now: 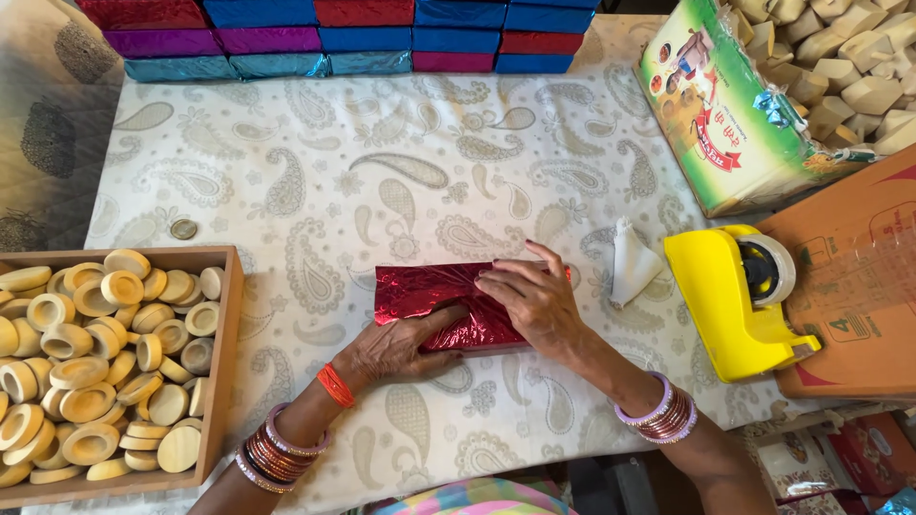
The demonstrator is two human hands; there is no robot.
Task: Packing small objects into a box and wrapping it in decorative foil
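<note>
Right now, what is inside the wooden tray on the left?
The wooden tray is heaped with pale round wooden rings and discs, piled on each other. The tray's bottom and anything under the pile are covered. Neither hand touches it.

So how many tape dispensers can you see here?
1: a yellow tape dispenser on the patterned cloth, right of the red foil package and against a cardboard box. Others could lie outside the frame.

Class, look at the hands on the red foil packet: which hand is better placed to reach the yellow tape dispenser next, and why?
Probably the right hand. It rests on the red foil packet at the end nearer the yellow tape dispenser, with only a white paper scrap between. The left hand presses the packet's near edge, farther away.
</note>
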